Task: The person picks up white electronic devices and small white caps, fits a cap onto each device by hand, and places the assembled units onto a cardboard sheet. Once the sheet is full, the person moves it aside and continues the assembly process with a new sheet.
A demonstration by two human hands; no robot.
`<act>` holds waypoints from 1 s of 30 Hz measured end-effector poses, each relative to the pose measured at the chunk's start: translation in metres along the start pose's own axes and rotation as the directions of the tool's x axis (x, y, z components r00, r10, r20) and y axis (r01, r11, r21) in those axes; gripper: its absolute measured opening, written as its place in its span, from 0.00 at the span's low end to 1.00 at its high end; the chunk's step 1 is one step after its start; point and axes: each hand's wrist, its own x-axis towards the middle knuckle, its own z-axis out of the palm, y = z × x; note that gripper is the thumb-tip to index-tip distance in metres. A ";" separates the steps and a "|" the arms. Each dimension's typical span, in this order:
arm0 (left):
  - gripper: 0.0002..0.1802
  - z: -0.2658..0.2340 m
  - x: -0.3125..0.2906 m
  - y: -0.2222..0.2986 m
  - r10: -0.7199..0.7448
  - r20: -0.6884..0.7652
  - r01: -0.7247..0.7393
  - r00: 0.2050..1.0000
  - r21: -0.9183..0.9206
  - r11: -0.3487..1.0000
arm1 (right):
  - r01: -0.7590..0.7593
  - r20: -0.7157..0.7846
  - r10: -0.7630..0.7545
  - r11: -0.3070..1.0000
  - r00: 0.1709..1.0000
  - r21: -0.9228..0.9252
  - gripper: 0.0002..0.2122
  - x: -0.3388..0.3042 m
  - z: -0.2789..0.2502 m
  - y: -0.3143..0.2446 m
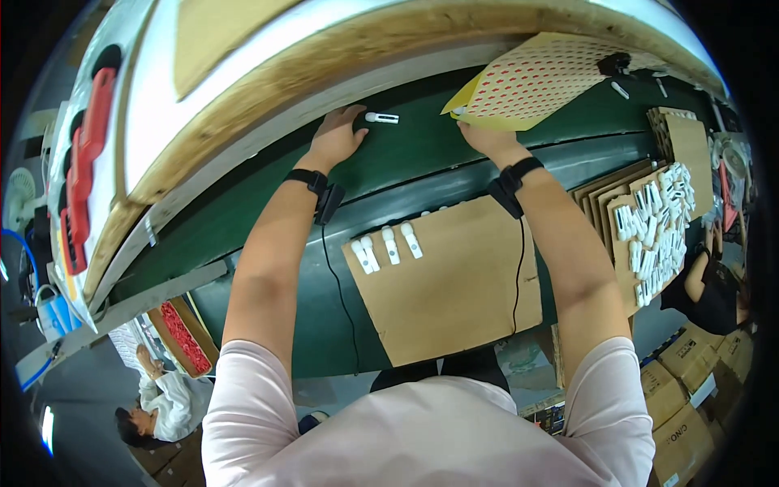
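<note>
My left hand (335, 140) rests on the dark green surface at the far side, fingers apart and thumb spread, with nothing seen in it. Just right of it lies a small white stick-shaped device (382, 118) with a rounded end. My right hand (492, 141) has its fingers closed at the near left edge of a yellow sheet covered in small red stickers (535, 81). The sheet is lifted and curled there, hiding some of the fingertips. A bit of something white shows by them, too covered to name. Several similar white devices (389, 245) lie on the cardboard sheet (454, 284) nearer me.
At right, stacked cardboard carries a heap of white devices (661, 227). A wood-edged shelf (341, 61) overhangs the far side. Thin black cords (341, 280) run from my wristbands. A box of red pieces (183, 337) is at lower left; co-workers sit at both sides.
</note>
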 end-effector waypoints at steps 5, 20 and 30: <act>0.14 0.018 0.014 -0.013 -0.001 0.017 0.000 1.000 0.069 0.998 | -0.053 -0.130 0.061 0.997 0.990 0.063 0.15 0.016 0.048 0.015; 0.08 -0.073 -0.116 0.085 -0.457 -0.094 0.119 0.884 -0.901 0.417 | -0.065 0.203 -0.122 0.688 0.972 0.723 0.11 -0.095 -0.110 -0.064; 0.07 -0.132 -0.250 0.210 -0.523 0.108 0.089 0.845 -0.994 -0.062 | -0.169 0.238 -0.135 0.392 0.962 0.904 0.11 -0.220 -0.218 -0.138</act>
